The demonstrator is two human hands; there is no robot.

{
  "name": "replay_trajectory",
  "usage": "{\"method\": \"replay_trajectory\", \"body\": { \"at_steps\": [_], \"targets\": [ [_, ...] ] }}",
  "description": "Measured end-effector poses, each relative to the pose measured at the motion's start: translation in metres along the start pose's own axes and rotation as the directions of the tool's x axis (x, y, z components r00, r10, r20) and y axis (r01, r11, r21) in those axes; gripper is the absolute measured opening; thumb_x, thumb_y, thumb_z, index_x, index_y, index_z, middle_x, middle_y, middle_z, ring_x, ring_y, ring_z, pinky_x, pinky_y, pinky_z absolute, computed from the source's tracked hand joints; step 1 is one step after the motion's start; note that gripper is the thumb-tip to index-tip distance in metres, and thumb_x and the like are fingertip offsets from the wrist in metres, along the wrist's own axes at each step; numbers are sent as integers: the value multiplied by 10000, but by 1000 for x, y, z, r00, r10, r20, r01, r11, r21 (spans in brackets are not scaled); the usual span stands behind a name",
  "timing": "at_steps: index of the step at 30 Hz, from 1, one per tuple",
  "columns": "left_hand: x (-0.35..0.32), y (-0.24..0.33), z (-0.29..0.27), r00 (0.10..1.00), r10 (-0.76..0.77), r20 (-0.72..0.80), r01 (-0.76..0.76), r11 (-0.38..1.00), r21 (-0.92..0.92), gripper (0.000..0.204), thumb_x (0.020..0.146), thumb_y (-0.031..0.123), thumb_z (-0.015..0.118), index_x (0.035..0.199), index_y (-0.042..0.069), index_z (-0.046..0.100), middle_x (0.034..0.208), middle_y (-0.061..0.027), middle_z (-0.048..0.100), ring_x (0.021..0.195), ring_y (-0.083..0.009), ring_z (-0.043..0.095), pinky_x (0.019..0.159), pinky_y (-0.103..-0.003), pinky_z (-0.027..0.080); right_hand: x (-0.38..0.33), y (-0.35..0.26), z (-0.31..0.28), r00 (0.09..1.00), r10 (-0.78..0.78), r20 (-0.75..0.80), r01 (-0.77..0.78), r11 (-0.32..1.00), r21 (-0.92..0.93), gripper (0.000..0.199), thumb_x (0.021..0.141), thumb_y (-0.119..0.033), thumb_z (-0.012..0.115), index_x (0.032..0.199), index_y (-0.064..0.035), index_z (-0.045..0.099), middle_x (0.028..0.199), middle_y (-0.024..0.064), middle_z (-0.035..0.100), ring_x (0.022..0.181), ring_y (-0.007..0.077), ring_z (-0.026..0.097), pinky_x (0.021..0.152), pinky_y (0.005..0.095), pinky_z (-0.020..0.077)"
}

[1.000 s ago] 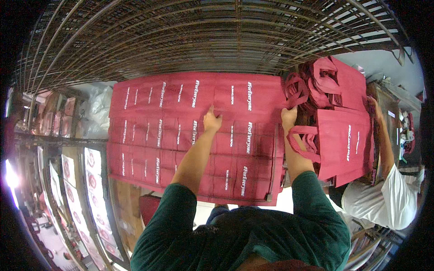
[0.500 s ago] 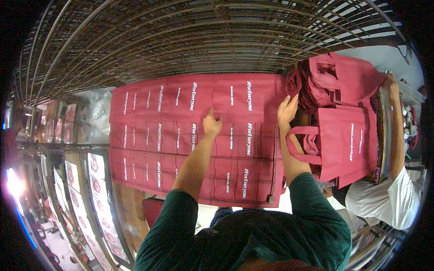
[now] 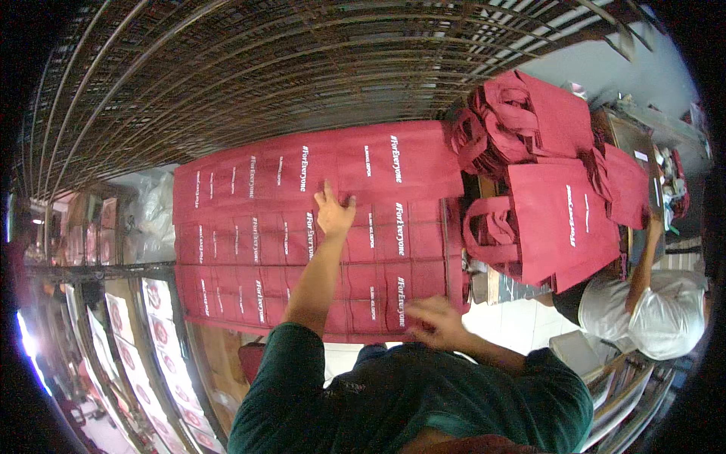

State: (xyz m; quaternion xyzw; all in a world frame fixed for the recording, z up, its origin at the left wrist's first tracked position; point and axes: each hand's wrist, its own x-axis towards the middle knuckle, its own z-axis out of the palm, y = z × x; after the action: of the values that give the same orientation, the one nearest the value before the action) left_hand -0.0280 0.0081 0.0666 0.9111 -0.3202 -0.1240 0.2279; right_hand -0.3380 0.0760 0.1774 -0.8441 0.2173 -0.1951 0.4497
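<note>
Several red fabric panels [image 3: 344, 151] with white print lie in rows over a wire drying rack [image 3: 454, 265]. My left hand [image 3: 335, 216] rests on the near edge of the far row, its fingers spread and pressed on the cloth, holding nothing. Close to my body, my right hand [image 3: 439, 324] is over the rack's front right part. Motion smears its fingers, so whether it grips anything is unclear. To the right lie a heap of red tote bags [image 3: 560, 121] with loop handles and a printed tote bag [image 3: 563, 219].
Raised wire racks [image 3: 302, 60] arch over the far side. At the right, a co-worker in a white shirt [image 3: 643, 314] reaches to another red bag [image 3: 628, 185]. On the left stand clear plastic bags [image 3: 151, 216] and racks of printed white sheets [image 3: 162, 325].
My right hand has left the tote bags and come back toward my body. My left hand stays on the cloth, its fingers more spread. The view has shifted; the co-worker now reaches to a bag.
</note>
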Motion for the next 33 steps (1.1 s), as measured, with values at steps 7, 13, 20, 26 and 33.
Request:
{"method": "replay_trajectory", "body": {
  "at_steps": [7, 13, 20, 26, 33],
  "targets": [
    [-76, -26, -25, 883, 362, -298, -388, 921, -31, 712, 721, 330, 673, 1315, 128, 336, 1118, -173, 421, 905, -366, 540, 718, -447, 483, -40, 33, -127, 792, 318, -521, -609, 338, -718, 858, 625, -260, 722, 1372, -254, 301, 1327, 222, 299, 1184, 427, 303, 950, 523, 265],
    [-184, -39, -40, 962, 274, 9, -258, 916, -307, 583, 726, 317, 675, 1226, 111, 458, 995, -142, 506, 921, -320, 547, 747, -419, 476, -62, 50, -130, 869, 62, -491, -460, 468, -755, 581, 673, -269, 674, 1215, -161, 497, 1177, 161, 418, 1058, 364, 384, 869, 472, 311],
    [-250, -36, -48, 870, 492, -15, -467, 816, -342, 469, 709, 231, 710, 1125, 82, 554, 830, -74, 513, 591, -168, 462, 564, -308, 423, -62, 32, -150, 852, 50, -521, -460, 546, -700, 505, 634, -184, 634, 1123, -101, 540, 941, 130, 472, 914, 314, 445, 775, 428, 360],
    [-265, 20, -76, 713, 596, 369, -421, 785, -454, 547, 707, 353, 711, 1153, 87, 540, 950, -97, 577, 768, -199, 560, 696, -333, 461, -75, 42, -154, 808, -36, -589, -416, 673, -612, 408, 655, -21, 564, 1059, -77, 553, 835, 155, 533, 790, 335, 538, 698, 423, 442],
    [-295, 130, -79, 423, 854, 302, -465, 491, -737, 1272, 524, 410, 811, 1384, -36, -15, 1418, -257, 123, 1311, -368, 190, 1055, -386, 248, -14, -100, -114, 892, -34, -451, -157, 912, -380, 429, 665, 62, 514, 1071, -73, 553, 799, 181, 537, 727, 342, 568, 645, 425, 459]
  ]
}}
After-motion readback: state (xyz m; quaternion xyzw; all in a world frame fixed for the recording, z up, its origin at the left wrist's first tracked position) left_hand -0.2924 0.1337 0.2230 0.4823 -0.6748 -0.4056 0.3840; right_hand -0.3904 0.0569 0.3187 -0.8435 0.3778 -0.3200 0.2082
